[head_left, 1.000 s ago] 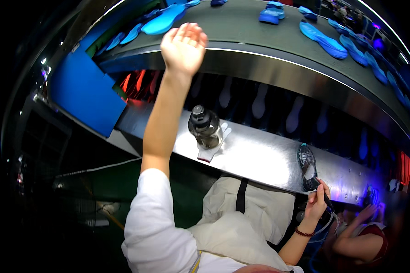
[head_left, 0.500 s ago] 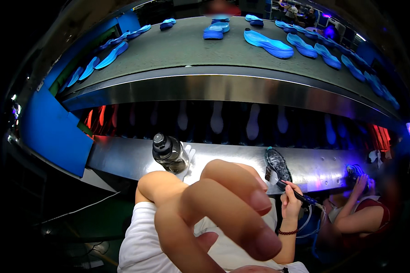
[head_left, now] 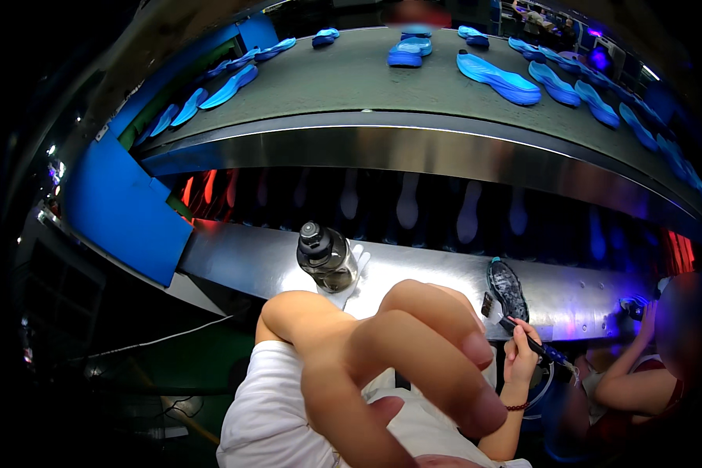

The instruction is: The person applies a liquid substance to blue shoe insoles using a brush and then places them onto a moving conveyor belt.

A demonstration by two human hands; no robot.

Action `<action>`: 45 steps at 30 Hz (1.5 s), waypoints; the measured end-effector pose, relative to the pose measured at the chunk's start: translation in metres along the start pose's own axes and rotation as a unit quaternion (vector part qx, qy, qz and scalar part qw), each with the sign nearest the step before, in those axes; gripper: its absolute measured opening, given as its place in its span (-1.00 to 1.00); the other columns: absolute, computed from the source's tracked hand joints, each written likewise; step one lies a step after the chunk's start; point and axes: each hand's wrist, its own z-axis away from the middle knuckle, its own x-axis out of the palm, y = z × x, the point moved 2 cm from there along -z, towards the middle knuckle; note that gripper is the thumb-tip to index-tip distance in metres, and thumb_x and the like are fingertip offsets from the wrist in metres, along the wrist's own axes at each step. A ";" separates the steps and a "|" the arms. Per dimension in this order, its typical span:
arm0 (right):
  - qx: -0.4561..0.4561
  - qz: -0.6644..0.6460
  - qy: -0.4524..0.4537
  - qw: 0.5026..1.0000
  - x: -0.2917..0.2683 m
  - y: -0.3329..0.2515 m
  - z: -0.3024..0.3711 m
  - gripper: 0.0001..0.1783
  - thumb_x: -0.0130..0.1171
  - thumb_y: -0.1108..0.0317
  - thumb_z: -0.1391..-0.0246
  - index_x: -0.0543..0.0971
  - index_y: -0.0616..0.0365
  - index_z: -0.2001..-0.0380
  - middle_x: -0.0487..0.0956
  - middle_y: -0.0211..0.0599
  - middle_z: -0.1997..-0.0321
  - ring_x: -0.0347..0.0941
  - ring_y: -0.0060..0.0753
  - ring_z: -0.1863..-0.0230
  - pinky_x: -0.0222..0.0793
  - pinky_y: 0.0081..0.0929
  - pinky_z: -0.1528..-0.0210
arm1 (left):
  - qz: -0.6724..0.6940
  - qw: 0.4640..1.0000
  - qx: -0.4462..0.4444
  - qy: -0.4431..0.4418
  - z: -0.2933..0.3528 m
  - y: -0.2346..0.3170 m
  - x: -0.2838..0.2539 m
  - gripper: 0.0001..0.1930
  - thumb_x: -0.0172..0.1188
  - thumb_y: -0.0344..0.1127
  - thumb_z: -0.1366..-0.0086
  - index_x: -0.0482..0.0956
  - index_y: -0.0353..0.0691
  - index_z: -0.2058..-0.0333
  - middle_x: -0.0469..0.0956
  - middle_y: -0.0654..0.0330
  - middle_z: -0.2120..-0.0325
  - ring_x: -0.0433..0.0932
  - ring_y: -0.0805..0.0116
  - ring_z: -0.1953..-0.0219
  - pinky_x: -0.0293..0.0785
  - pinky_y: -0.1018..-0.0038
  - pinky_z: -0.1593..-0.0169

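Observation:
My left hand is raised very near the camera. Its fingers are loosely curled with gaps between them, and nothing shows in them. At the right, my right hand grips the black handle of a glue-type brush, with a thin tube trailing from its rear end. The brush's pale tip is beside a dark shoe outsole lying on the metal ledge; whether they touch, I cannot tell. A dark, see-through bottle with a black cap stands left on the ledge, partly over a white glove-like thing.
Beyond the ledge, a raised green conveyor belt carries several blue midsoles. Below it, a dark opening holds more soles in red and violet light. A blue panel stands left. Another person's arm is at the right.
The whole view has shifted, so the scene sits further right in the picture. My left hand stays raised and curled; my right hand keeps its grip on the brush by the outsole.

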 end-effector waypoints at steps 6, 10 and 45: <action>-0.001 0.006 0.012 1.000 0.007 -0.004 0.000 -0.84 0.03 0.47 0.01 0.42 0.33 0.34 0.52 -0.18 0.38 0.03 -0.78 0.80 -0.10 -0.79 0.76 | 0.103 0.932 0.247 0.245 -0.030 -0.020 0.041 -0.85 0.14 -0.29 -0.08 0.46 0.09 0.33 0.37 0.13 0.20 0.21 0.17 0.02 0.13 0.32 -0.06; 0.001 0.010 -0.004 1.000 0.002 -0.002 -0.002 -0.83 -0.02 0.46 -0.03 0.43 0.31 0.29 0.52 -0.25 0.40 0.05 -0.79 0.79 -0.05 -0.80 0.75 | 0.057 0.950 -0.072 0.300 -0.030 0.012 0.044 -0.79 0.00 -0.48 -0.09 0.38 0.15 0.48 0.32 0.47 0.31 0.20 0.41 0.09 0.14 0.36 0.02; 0.031 -0.009 0.086 0.996 -0.028 0.002 -0.019 -0.87 0.04 0.50 0.02 0.46 0.30 0.35 0.54 -0.22 0.38 0.13 -0.78 0.75 0.03 -0.81 0.70 | -0.714 0.493 -0.497 -0.010 -0.015 -0.335 -0.230 -0.29 0.02 0.05 -0.05 0.03 -0.01 -0.16 0.03 0.15 -0.17 0.08 0.11 -0.16 0.06 0.19 -0.13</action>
